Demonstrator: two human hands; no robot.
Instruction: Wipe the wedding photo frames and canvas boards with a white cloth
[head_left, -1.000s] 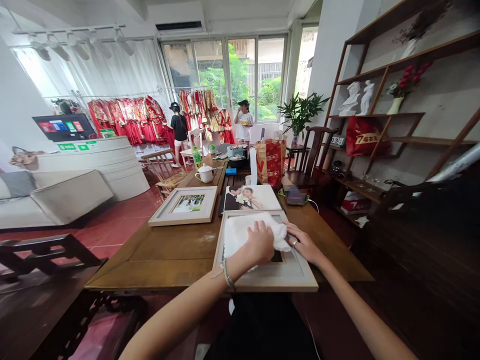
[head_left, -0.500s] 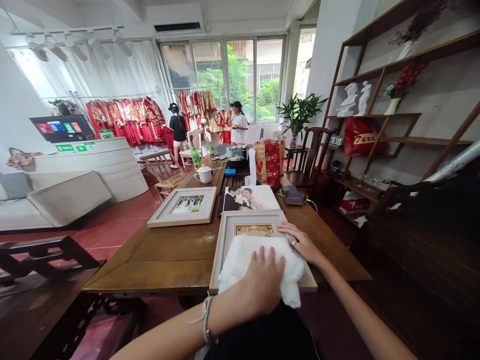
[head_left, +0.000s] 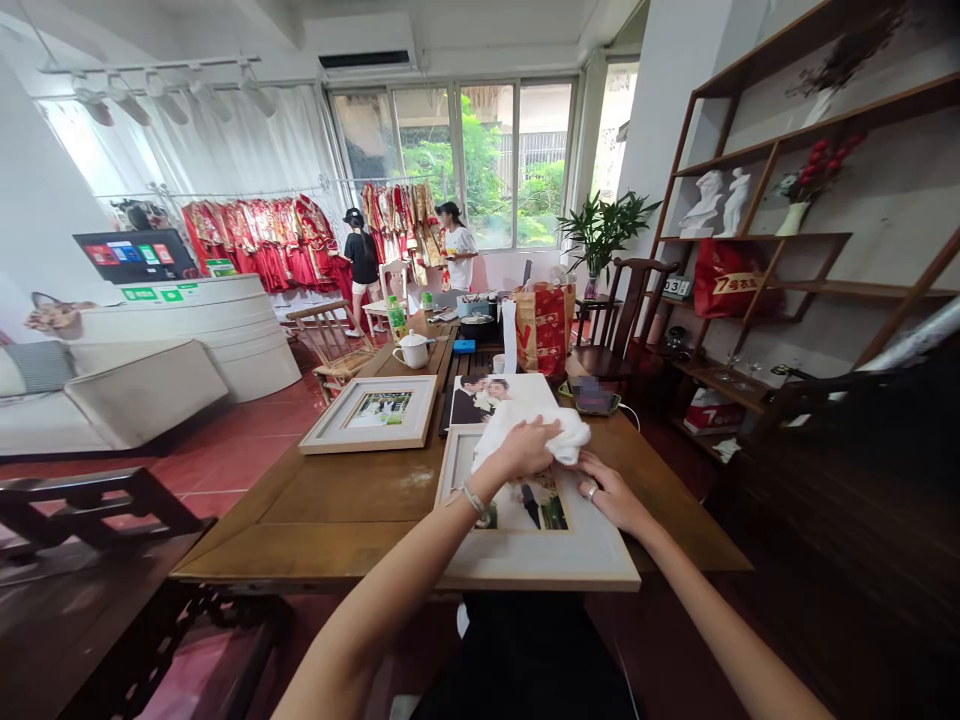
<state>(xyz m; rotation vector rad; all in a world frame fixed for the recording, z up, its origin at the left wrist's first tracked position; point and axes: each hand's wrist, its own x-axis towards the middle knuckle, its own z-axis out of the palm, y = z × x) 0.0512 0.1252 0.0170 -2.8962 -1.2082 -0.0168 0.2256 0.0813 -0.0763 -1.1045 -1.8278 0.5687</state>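
A pale wooden picture frame (head_left: 600,572) lies flat near the front of the table, with a photo (head_left: 547,505) set inside its white mat. Across its far part my left hand (head_left: 527,448) presses on a bunched white cloth (head_left: 574,432), which covers the top of the photo. My right hand (head_left: 611,497) lies on the frame's right side, fingers stretched, fingertips close to the cloth. Just beyond, a wedding photo print (head_left: 469,400) is partly hidden by the cloth. A second framed picture (head_left: 373,440) lies to the left.
On the wooden table (head_left: 322,510) stand a white teapot (head_left: 412,350), a green bottle (head_left: 397,318), a red-and-brown paper bag (head_left: 541,330) and a phone (head_left: 594,397). Dark chairs and a shelf (head_left: 757,240) are to the right. Two people stand by red garments at the back.
My left hand has pushed the cloth away from me, from the frame's near half to its far edge, uncovering the lower photo. My right hand has shifted slightly nearer.
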